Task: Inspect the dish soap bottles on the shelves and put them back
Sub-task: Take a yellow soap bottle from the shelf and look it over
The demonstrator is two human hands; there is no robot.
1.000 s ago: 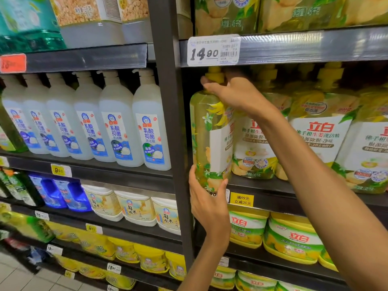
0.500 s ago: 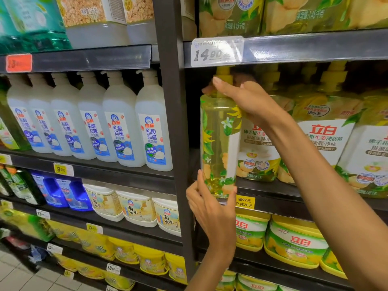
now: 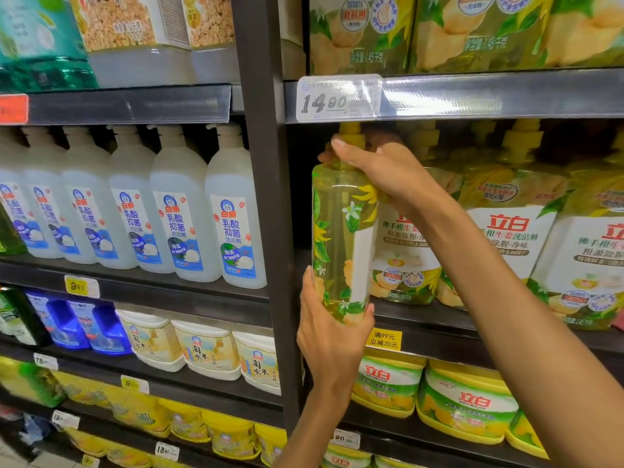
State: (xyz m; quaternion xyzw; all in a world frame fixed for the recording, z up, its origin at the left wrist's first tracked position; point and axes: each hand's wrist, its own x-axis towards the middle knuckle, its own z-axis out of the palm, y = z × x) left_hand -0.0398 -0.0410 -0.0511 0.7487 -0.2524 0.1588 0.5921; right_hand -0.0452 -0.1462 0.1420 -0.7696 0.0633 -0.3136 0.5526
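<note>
A clear yellow dish soap bottle (image 3: pixel 341 238) with a flowered label and a yellow pump top stands upright at the left end of the middle right shelf (image 3: pixel 439 327). My right hand (image 3: pixel 385 173) grips its neck and shoulder from the right. My left hand (image 3: pixel 332 327) cups the bottle's base from below, fingers curled round it. Whether the base rests on the shelf is hidden by that hand. More yellow bottles (image 3: pixel 510 228) of the same brand stand in a row to its right.
A dark upright post (image 3: pixel 270 231) stands just left of the held bottle. White bottles (image 3: pixel 233 214) fill the shelf left of the post. A 14.90 price tag (image 3: pixel 337 99) hangs just above the pump. Tubs (image 3: pixel 466 403) line the shelf below.
The bottle has turned from showing its white label to showing its narrow side, and stands straighter. Both hands kept hold; the left hand shifted round the base.
</note>
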